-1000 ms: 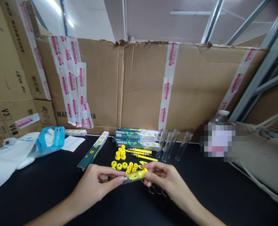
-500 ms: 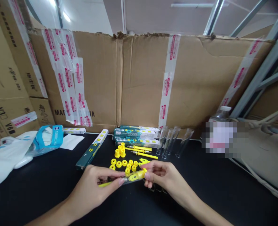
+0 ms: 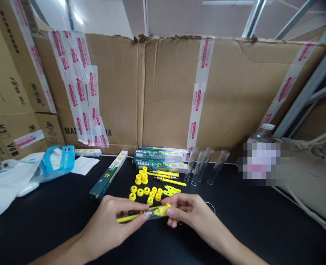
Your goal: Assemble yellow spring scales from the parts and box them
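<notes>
Two hands pinch the clear tube point(image 3: 151, 212) just in front of the loose yellow caps point(image 3: 146, 192): your left hand point(image 3: 110, 219) at the yellow rod point(image 3: 126, 218) end, your right hand point(image 3: 189, 213) at the capped end, so hold both ends in line and press gently.

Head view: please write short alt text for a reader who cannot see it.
The left hand and right hand hold a clear tube with yellow parts over a black table. Behind lie yellow caps, green boxes and empty clear tubes, before a cardboard wall.
</notes>
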`<state>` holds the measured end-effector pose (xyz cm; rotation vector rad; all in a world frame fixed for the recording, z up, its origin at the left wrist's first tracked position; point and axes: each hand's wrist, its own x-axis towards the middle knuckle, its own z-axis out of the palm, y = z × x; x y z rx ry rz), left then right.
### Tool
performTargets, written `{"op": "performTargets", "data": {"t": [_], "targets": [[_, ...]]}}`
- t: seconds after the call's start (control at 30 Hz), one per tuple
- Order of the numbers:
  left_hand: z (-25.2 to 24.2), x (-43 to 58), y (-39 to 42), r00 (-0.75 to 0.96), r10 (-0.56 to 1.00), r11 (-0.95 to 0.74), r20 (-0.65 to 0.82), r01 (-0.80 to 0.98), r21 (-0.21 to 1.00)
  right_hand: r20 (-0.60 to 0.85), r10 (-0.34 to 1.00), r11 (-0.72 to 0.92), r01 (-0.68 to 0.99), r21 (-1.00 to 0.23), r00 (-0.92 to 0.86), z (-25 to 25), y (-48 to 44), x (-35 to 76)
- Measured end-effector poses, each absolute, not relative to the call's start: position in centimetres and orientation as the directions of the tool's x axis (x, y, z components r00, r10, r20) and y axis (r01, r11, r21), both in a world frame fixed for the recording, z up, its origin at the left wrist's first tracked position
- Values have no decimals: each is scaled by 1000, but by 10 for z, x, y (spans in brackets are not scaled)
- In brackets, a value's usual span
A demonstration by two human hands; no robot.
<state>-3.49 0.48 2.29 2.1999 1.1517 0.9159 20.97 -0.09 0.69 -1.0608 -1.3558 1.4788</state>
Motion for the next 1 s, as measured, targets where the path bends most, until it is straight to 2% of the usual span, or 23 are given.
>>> {"op": "performTargets", "data": {"t": [0.23,0.43,0.7,0.77,0.83,0.93,1.0], "targets": [[26,-35,7,385,902,-380,195,495,781,25,975,1,-107,-994,-221,15,-6,211],[21,-36,16,394,919,-178,15,380,908,132,979,109,-144,-984,-156,13,-10,208],[32,-38,18,395,917,-46,-58,248,968,216,964,190,-165,-968,-153,11,-10,211],[34,-40,20,377,924,-24,-67,232,972,275,952,267,-75,-961,-134,12,-9,212],[35,-42,22,356,932,-18,-63,220,975,355,927,370,132,-920,-120,11,-8,213],[37,-44,25,321,946,-29,-40,206,978,462,874,478,426,-768,-149,6,-8,214],[38,-44,25,305,952,-31,-32,202,979,505,841,529,491,-692,-196,3,-9,213]]}}
